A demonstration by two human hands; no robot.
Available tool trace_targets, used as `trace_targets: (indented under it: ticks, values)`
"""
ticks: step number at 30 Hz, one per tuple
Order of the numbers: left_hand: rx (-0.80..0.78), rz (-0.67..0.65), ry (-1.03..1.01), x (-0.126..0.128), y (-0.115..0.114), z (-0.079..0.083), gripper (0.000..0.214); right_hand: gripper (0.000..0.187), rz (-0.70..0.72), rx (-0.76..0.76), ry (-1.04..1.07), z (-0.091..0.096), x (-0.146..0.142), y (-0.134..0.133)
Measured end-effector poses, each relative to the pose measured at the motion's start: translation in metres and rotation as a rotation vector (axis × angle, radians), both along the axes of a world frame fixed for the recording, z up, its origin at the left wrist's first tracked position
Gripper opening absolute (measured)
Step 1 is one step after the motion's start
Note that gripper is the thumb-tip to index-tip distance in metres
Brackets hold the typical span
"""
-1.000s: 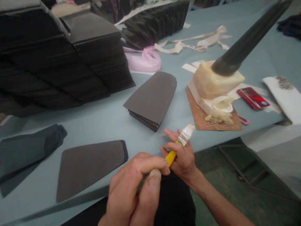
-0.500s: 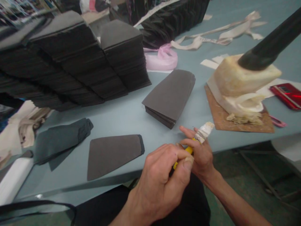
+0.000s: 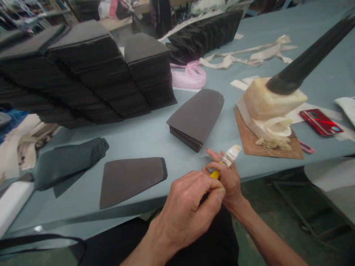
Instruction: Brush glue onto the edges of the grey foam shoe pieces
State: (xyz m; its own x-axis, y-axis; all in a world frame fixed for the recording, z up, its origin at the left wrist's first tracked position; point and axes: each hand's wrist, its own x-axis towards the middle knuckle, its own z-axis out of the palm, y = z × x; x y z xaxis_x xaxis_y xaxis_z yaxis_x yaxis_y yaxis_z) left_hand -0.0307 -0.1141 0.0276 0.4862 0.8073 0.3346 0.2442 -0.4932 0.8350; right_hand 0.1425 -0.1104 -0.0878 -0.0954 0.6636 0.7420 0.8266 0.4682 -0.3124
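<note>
My right hand [image 3: 230,183] holds a brush [image 3: 229,156] with a yellow handle and a pale, crusted head that points up and away from me. The handle runs between its fingers. In front of it, my left hand [image 3: 190,201] is closed in a pinch, thumb against forefinger, and covers the handle's lower end. What the pinch holds, if anything, is hidden. Both hands are over my lap at the table's near edge. Just beyond them lies a small stack of dark grey panels [image 3: 198,116]. To the left, a dark grey panel with a darker end [image 3: 131,179] lies flat.
Tall stacks of dark panels [image 3: 91,77] stand at the back left. Dark green pieces [image 3: 66,162] lie at the left. On the right, a cut-open pale container [image 3: 273,96] with a black tube sits on a brown board [image 3: 244,136], near a red calculator-like object [image 3: 321,122].
The view has shifted slightly, so the right-side things sit further left and more of the table's right shows. Both hands keep nearly the same pose, and the brush stays in my right hand.
</note>
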Motion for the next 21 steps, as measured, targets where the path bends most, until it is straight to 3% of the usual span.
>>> trace_targets:
  ticks: [3, 7, 14, 17, 21]
  values:
    - [0.063, 0.088, 0.059, -0.012, 0.006, 0.001, 0.015, 0.007, 0.01, 0.003, -0.008, -0.001, 0.0, -0.001]
    - [0.184, 0.406, 0.233, -0.058, 0.028, 0.0, 0.015, 0.015, 0.013, 0.021, -0.008, -0.004, 0.001, -0.002]
    - [0.166, 1.094, 0.475, -0.221, 0.066, -0.023, 0.033, 0.013, 0.027, 0.048, -0.054, -0.011, 0.005, -0.002]
    - [0.099, 1.198, 0.628, -0.278, 0.068, -0.037, 0.041, 0.012, 0.0, 0.019, -0.056, -0.016, 0.007, -0.004]
    - [0.042, 1.178, 0.773, -0.315, 0.065, -0.049, 0.047, 0.016, -0.045, -0.055, -0.023, -0.026, 0.01, -0.007]
